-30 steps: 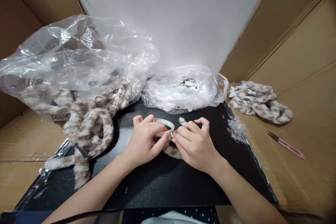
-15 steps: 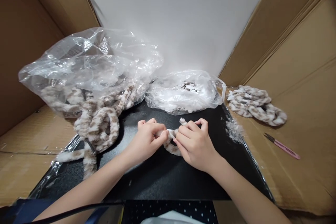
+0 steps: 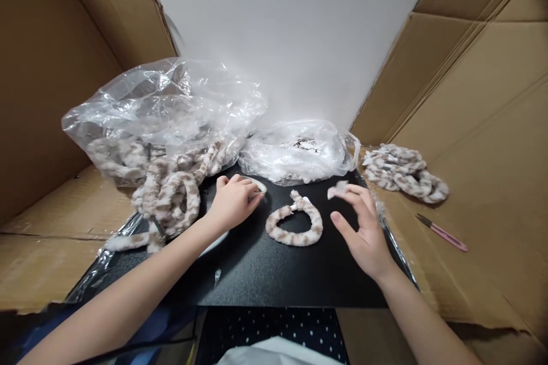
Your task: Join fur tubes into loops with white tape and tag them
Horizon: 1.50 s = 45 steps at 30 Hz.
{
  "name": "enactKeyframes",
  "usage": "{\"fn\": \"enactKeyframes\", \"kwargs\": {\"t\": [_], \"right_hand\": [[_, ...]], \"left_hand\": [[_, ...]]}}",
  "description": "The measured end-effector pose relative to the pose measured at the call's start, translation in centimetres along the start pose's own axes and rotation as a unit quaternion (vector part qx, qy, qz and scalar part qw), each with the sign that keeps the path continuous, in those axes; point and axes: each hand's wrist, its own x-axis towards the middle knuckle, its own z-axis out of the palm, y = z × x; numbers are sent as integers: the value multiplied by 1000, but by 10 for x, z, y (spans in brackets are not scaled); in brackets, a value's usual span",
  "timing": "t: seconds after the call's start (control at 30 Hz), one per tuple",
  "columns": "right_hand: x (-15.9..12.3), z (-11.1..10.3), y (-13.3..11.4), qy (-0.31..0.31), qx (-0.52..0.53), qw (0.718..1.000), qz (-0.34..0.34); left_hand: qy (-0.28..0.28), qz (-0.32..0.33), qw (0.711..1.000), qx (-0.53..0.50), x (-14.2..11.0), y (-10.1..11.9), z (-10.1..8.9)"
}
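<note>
A small fluffy white-and-brown loop (image 3: 294, 238) lies on the black table between my hands, its short end sticking up at the top. My left hand (image 3: 235, 201) is left of the loop, fingers curled around a round thing with a pale greenish rim (image 3: 260, 186), possibly a tape roll, mostly hidden by the hand. To the right of the loop is my right hand (image 3: 363, 228), thumb and fingers spread. A small whitish scrap (image 3: 338, 189) is at its fingertips; it seems to cling there rather than being pinched.
A clear plastic bag (image 3: 171, 97) with more fluffy strands (image 3: 166, 199) spilling out stands at left. Behind lies another plastic bag (image 3: 295, 154) with white contents. On the cardboard at right are fluffy loops (image 3: 402, 174) and pink-handled tweezers or snips (image 3: 443, 234).
My hands have parted and let go of the fluffy loop, which now lies on the table. My right hand moved right, the left slightly left. The view shifted a little.
</note>
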Motion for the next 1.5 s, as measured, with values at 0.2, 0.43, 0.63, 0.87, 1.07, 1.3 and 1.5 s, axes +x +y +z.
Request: {"fn": "enactKeyframes", "kwargs": {"t": [0.2, 0.43, 0.63, 0.87, 1.07, 1.3, 1.5], "right_hand": [[-13, 34, 24, -37, 18, 991, 125], [-6, 70, 43, -45, 18, 995, 90], [-11, 83, 52, -13, 44, 999, 10], [-15, 87, 55, -3, 11, 998, -56], [-14, 87, 56, 31, 12, 998, -56], [-13, 84, 51, 48, 16, 998, -40], [-12, 83, 49, 46, 83, 995, -36]], "left_hand": [[50, -24, 996, 64, 2, 5, 21], [-113, -15, 970, -214, 49, 60, 41], [-146, -4, 947, -284, 71, 50, 57], [-140, 32, 948, -283, 91, 57, 64], [-115, 152, 940, -283, 82, 51, 62], [-121, 256, 928, -243, 55, 39, 52], [-62, 228, 959, -158, 33, 53, 59]]}}
